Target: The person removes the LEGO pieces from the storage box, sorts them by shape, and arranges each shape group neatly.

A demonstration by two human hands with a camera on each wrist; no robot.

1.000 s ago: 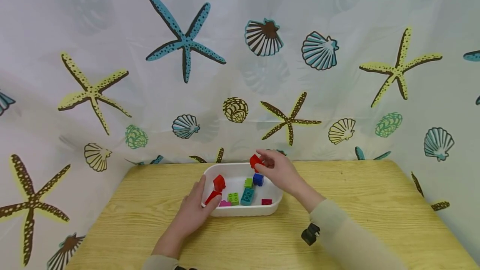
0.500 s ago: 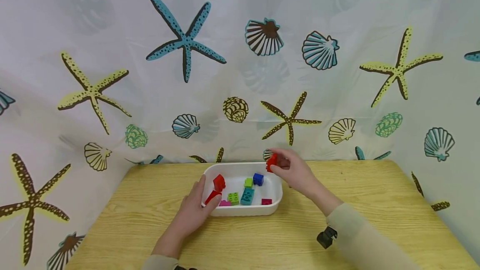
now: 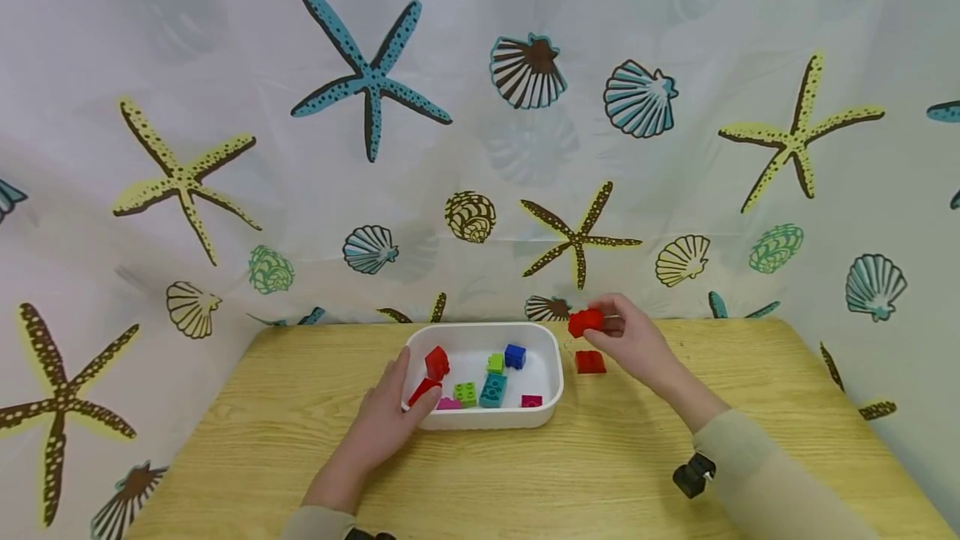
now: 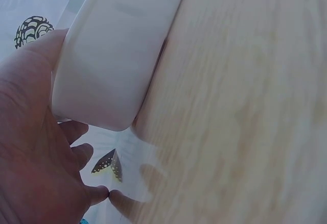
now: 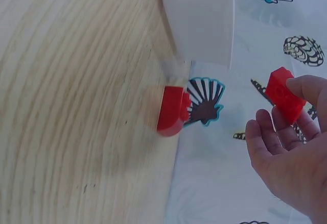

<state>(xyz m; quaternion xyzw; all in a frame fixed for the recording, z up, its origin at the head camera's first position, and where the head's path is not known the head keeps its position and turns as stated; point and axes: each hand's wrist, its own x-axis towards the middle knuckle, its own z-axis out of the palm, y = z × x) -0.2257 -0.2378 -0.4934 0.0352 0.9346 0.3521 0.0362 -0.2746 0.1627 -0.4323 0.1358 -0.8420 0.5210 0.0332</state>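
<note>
My left hand (image 3: 384,413) grips the left end of a white plastic tray (image 3: 495,420), thumb over its rim and fingers along the outside. The wrist view shows that hand (image 4: 36,127) against the tray's outer wall (image 4: 115,55). Just right of the tray, my right hand (image 3: 633,340) pinches a red toy brick (image 3: 585,322) between thumb and fingers, raised over the table. Below it a second red brick (image 3: 590,362) lies on the wood; the right wrist view shows that brick (image 5: 171,110) with its studs sideways, apart from the held brick (image 5: 284,94).
Inside the tray lie two red bricks, one upright (image 3: 437,363) and one (image 3: 425,391) by my left thumb. With them are green (image 3: 465,394), teal (image 3: 493,390), blue (image 3: 514,356), pink (image 3: 449,403) and dark red (image 3: 532,401) bricks. A shell-patterned curtain (image 3: 480,148) hangs behind the table (image 3: 510,482).
My right hand has carried the red brick rightward, from over the tray to beyond its right end. The red brick on the table has come into sight. My left hand stays on the tray.
</note>
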